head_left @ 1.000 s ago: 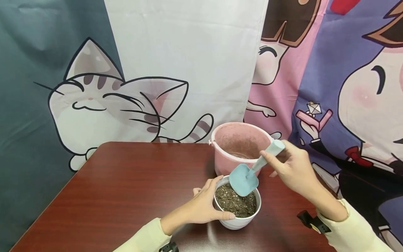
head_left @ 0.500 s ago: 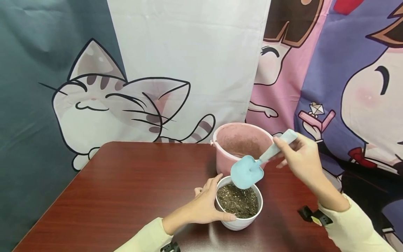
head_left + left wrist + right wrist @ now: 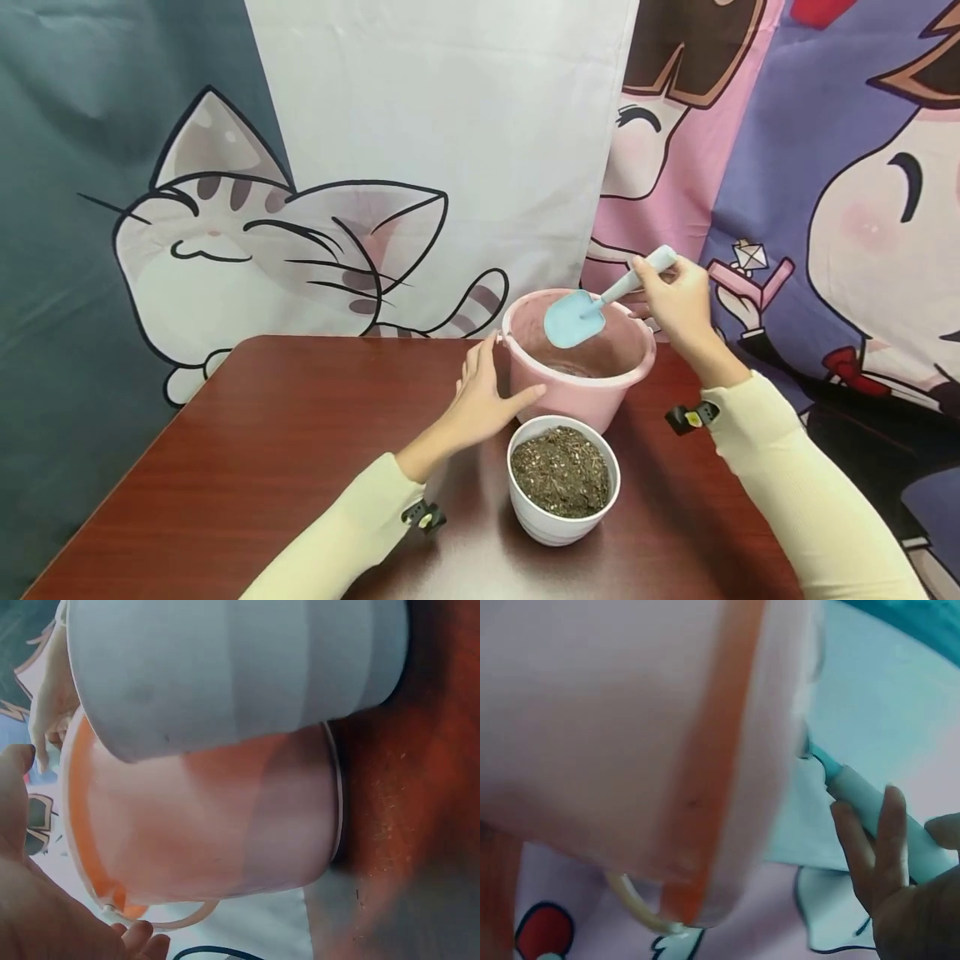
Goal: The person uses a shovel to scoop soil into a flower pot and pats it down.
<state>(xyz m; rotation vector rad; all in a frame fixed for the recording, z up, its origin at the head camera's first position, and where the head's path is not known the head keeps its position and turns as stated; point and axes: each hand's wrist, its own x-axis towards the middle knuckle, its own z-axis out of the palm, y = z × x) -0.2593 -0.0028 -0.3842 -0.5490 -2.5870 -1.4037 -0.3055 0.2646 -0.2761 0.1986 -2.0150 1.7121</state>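
Observation:
My right hand (image 3: 678, 300) grips the pale handle of a light blue hand trowel (image 3: 573, 320), whose blade is over the mouth of a pink bucket (image 3: 577, 400). In the right wrist view the fingers (image 3: 891, 825) lie along the trowel handle (image 3: 862, 796), and the bucket's wall hides the blade. Beside the bucket's left side my left hand (image 3: 483, 400) is spread, thumb apart from the fingers. Whether it touches the bucket I cannot tell. A white flowerpot (image 3: 562, 533) full of dark soil (image 3: 561, 473) stands in front of the bucket, with no hand on it.
Everything stands on a reddish-brown table (image 3: 300, 467). Behind it hangs a cloth backdrop (image 3: 450, 100) printed with cartoon figures. The bucket's handle (image 3: 187, 919) hangs down at its side in the left wrist view.
My left hand has let go of the flowerpot and moved up to the bucket's left side. The trowel in my right hand has gone from above the pot to over the bucket.

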